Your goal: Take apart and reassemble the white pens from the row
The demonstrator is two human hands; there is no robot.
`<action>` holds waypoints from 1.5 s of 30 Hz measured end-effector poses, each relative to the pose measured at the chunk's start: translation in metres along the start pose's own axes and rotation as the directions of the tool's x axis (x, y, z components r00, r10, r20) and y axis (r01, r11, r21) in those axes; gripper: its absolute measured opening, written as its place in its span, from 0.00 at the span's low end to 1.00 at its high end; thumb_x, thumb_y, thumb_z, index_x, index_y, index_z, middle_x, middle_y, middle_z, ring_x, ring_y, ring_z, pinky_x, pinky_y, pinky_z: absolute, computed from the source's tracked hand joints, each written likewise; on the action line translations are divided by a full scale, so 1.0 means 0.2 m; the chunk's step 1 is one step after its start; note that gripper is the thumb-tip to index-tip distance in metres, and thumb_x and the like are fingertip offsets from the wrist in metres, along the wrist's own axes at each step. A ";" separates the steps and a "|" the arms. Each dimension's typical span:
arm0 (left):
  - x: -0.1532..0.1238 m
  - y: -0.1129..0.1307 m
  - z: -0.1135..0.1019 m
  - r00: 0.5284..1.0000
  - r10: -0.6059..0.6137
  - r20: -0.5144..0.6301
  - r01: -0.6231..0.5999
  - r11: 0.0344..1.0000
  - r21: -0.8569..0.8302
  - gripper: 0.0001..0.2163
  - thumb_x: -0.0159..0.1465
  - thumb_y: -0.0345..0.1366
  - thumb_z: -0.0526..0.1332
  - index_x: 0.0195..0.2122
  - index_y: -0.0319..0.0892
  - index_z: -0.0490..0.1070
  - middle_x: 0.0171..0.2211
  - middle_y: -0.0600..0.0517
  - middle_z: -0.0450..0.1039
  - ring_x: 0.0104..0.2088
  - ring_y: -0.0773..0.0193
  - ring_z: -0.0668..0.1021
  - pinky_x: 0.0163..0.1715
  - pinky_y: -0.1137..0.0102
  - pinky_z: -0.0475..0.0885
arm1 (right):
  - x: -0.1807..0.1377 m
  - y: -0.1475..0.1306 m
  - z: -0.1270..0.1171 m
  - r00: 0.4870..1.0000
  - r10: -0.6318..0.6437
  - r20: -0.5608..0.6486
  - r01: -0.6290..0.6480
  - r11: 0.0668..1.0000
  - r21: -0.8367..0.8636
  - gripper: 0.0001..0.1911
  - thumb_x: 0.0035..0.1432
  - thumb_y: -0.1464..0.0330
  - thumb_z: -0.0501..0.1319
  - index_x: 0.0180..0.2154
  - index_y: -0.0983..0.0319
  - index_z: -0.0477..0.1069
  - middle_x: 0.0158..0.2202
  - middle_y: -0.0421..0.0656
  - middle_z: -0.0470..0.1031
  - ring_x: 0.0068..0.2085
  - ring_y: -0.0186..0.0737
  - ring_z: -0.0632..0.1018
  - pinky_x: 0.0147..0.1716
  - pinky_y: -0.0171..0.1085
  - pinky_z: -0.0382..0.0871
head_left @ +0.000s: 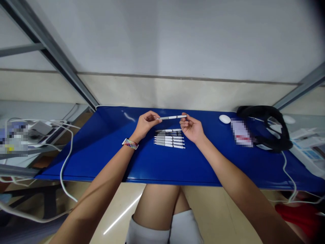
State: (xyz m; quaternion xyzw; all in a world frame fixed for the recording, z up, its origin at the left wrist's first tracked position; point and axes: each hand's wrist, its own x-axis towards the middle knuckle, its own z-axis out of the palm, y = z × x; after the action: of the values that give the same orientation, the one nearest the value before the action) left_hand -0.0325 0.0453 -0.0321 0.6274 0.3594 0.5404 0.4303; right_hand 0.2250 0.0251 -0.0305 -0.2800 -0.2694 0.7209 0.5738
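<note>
A white and grey pen point(172, 117) is held level above the blue table point(152, 166), between my two hands. My left hand point(148, 123) pinches its tip end with thumb and fingers. At the other end, my right hand point(191, 127) grips the pen's button end between thumb and fingertips. Just below lies a row of several similar pens point(169, 139), side by side, tips pointing left. Those nearer the wall have darker grips, the nearer ones grey grips. A patterned band circles my left wrist.
On the table's right are a white mouse-like oval object point(224, 119), a blurred packet point(241, 132) and a black headset-like strap point(269, 128). A white cable point(67, 162) hangs over the left edge. Grey metal posts point(58, 61) rise at both sides before a wall.
</note>
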 end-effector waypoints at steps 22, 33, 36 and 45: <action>0.01 -0.01 0.00 0.999 0.016 -0.051 -0.017 1.000 -0.013 0.12 0.55 0.40 0.79 0.36 0.43 0.82 0.31 0.52 0.81 0.31 0.65 0.79 0.37 0.68 0.75 | -0.03 -0.01 0.05 0.996 0.091 0.021 -0.093 0.951 0.293 0.10 0.67 0.74 0.58 0.45 0.64 0.76 0.28 0.40 0.72 0.26 0.31 0.69 0.24 0.28 0.68; 0.02 -0.03 -0.01 0.998 -0.001 -0.067 -0.001 0.999 -0.033 0.12 0.55 0.40 0.80 0.38 0.44 0.84 0.32 0.52 0.81 0.33 0.65 0.80 0.38 0.69 0.75 | -0.02 -0.02 0.03 0.997 0.071 0.039 -0.079 0.952 0.294 0.13 0.68 0.69 0.59 0.51 0.65 0.76 0.32 0.43 0.77 0.29 0.32 0.72 0.27 0.29 0.71; 0.02 -0.03 -0.01 0.997 0.000 -0.073 -0.001 1.000 -0.026 0.12 0.56 0.40 0.80 0.39 0.44 0.85 0.33 0.51 0.82 0.34 0.64 0.80 0.39 0.68 0.76 | -0.02 -0.02 0.03 0.996 0.079 0.031 -0.085 0.948 0.307 0.12 0.67 0.71 0.60 0.50 0.65 0.76 0.32 0.42 0.76 0.28 0.31 0.72 0.27 0.28 0.71; 0.02 -0.03 0.00 0.996 0.006 -0.090 -0.008 1.000 -0.022 0.12 0.55 0.40 0.80 0.39 0.44 0.85 0.35 0.50 0.83 0.37 0.62 0.82 0.42 0.66 0.78 | -0.02 -0.02 0.04 0.996 0.084 0.000 -0.081 0.958 0.275 0.08 0.68 0.71 0.60 0.46 0.63 0.76 0.29 0.39 0.74 0.27 0.31 0.70 0.24 0.28 0.69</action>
State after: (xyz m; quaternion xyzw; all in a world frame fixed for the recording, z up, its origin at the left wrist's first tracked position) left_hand -0.0324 0.0512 -0.0365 0.5987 0.3700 0.5739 0.4188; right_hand 0.2224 0.0213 -0.0223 -0.2130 -0.1515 0.7728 0.5783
